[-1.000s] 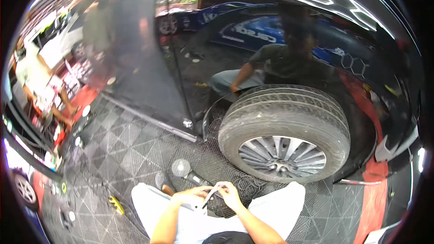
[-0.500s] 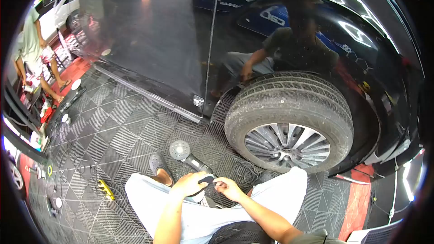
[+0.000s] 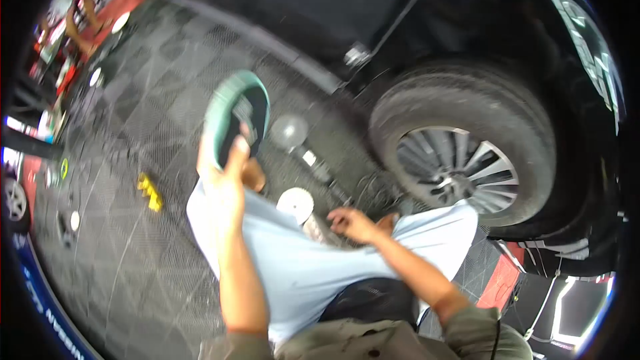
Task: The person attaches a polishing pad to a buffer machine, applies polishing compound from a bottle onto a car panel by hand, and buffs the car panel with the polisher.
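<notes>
My left hand is raised over my left knee, closed on an oval pad with a green edge. The pad's face is dark with blurred pale lettering, and my thumb lies across it. Between my knees, my right hand hangs with loosely bent fingers a little apart and nothing visible in them. Just left of it sits a white round disc, beside a pale item that I cannot make out. Beyond my knees a power sander with a round pad lies on the floor.
A black car's wheel stands in front of my right knee, with a coiled cable by it. A yellow tool lies on the tiled floor at left. Another person's legs show at far left.
My left hand has lifted up and left from my lap with the pad, away from my right hand. The view has tilted down and turned. The white disc now shows between my knees.
</notes>
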`<state>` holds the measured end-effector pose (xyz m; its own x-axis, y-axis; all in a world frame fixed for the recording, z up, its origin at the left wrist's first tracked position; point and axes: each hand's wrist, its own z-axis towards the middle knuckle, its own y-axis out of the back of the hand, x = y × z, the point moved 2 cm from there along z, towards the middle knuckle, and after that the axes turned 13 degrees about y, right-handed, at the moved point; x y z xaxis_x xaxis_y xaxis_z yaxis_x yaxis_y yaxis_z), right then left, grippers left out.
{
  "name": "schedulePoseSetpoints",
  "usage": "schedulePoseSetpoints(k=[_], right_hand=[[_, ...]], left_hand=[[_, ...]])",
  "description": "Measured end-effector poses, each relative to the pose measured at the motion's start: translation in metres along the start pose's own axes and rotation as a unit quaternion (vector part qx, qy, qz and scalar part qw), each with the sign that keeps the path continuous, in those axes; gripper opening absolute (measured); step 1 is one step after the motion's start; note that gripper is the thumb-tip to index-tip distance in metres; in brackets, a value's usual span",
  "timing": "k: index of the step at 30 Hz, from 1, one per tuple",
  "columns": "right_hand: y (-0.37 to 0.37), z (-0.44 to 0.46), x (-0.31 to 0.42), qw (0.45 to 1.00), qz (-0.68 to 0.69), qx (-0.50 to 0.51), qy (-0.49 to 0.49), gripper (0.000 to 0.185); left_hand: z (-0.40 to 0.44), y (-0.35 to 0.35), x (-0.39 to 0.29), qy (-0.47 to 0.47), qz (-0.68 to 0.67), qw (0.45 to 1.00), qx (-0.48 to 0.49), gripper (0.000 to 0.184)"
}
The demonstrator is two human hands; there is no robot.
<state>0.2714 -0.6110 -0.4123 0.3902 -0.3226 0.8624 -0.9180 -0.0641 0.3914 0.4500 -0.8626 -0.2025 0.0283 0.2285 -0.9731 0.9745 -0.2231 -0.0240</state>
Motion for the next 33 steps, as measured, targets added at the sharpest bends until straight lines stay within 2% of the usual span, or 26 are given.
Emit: schedulePoseSetpoints(k=[1, 2, 4, 6, 8, 9, 11, 12, 14, 16, 19, 20, 21, 22, 24, 25, 26, 28, 30, 32, 33], right_hand=[[-0.004, 0.010, -0.005, 0.999, -0.025, 0.021, -0.004, 0.042], [-0.006, 0.023, -0.008, 0.996, -0.078, 0.031, 0.012, 0.051], [-0.006, 0.054, -0.018, 0.984, -0.174, 0.039, 0.012, 0.065], [-0.005, 0.091, -0.037, 0.975, -0.215, 0.029, -0.054, 0.075], [-0.005, 0.124, -0.055, 0.942, -0.305, 0.037, -0.138, 0.085], [-0.010, 0.136, -0.062, 0.943, -0.300, 0.041, -0.140, 0.085], [-0.010, 0.168, -0.078, 0.923, -0.310, -0.057, -0.220, 0.094], [-0.013, 0.187, -0.089, 0.925, -0.305, -0.057, -0.221, 0.094], [-0.018, 0.212, -0.111, 0.914, -0.360, -0.071, -0.173, 0.102], [-0.023, 0.235, -0.112, 0.911, -0.369, -0.076, -0.169, 0.105], [-0.025, 0.263, -0.115, 0.905, -0.317, -0.099, -0.267, 0.095], [-0.022, 0.271, -0.120, 0.906, -0.316, -0.100, -0.265, 0.095], [-0.020, 0.274, -0.124, 0.912, -0.299, -0.093, -0.264, 0.094], [-0.016, 0.273, -0.126, 0.918, -0.282, -0.086, -0.264, 0.092], [0.004, 0.265, -0.131, 0.940, -0.242, -0.078, -0.228, 0.091], [0.013, 0.258, -0.138, 0.964, -0.169, -0.052, -0.197, 0.088], [0.020, 0.252, -0.140, 0.982, -0.096, -0.024, -0.164, 0.086], [0.036, 0.228, -0.110, 0.979, 0.135, 0.015, -0.154, 0.081], [0.053, 0.192, -0.083, 0.968, 0.217, 0.051, -0.117, 0.085], [0.075, 0.158, -0.038, 0.959, 0.264, 0.078, -0.069, 0.084], [0.089, 0.142, -0.009, 0.954, 0.274, 0.110, -0.050, 0.086]], left_hand=[[0.018, 0.015, 0.011, 0.015, -0.171, 0.985, 0.006, 0.038], [0.033, 0.028, 0.023, 0.018, -0.345, 0.938, 0.009, 0.039], [0.046, 0.048, 0.033, 0.061, -0.444, 0.894, 0.015, 0.043], [0.052, 0.058, 0.045, 0.083, -0.452, 0.888, -0.005, 0.045], [0.053, 0.058, 0.047, 0.084, -0.475, 0.875, -0.042, 0.046], [0.056, 0.059, 0.046, 0.069, -0.474, 0.877, -0.048, 0.048], [0.059, 0.060, 0.046, 0.081, -0.498, 0.859, -0.086, 0.045], [0.060, 0.063, 0.051, 0.069, -0.480, 0.863, -0.140, 0.043], [0.059, 0.064, 0.054, 0.029, -0.493, 0.856, -0.151, 0.037], [0.060, 0.056, 0.048, 0.024, -0.481, 0.863, -0.155, 0.035], [0.061, 0.050, 0.052, 0.041, -0.442, 0.887, -0.127, 0.033], [0.061, 0.049, 0.053, 0.051, -0.428, 0.897, -0.097, 0.032], [0.062, 0.040, 0.050, 0.046, -0.409, 0.900, -0.146, 0.032], [0.065, 0.038, 0.050, 0.044, -0.408, 0.900, -0.145, 0.032], [0.069, 0.029, 0.047, 0.008, -0.403, 0.914, -0.048, 0.034], [0.070, 0.024, 0.043, 0.040, -0.394, 0.910, -0.119, 0.035], [0.071, 0.022, 0.043, 0.037, -0.412, 0.902, -0.122, 0.036], [0.073, 0.016, 0.038, 0.047, -0.378, 0.899, -0.215, 0.036], [0.071, 0.014, 0.035, 0.046, -0.265, 0.942, -0.203, 0.040], [0.066, 0.006, 0.027, 0.134, -0.195, 0.934, -0.267, 0.044], [0.060, 0.006, 0.028, 0.130, -0.170, 0.945, -0.248, 0.044]])
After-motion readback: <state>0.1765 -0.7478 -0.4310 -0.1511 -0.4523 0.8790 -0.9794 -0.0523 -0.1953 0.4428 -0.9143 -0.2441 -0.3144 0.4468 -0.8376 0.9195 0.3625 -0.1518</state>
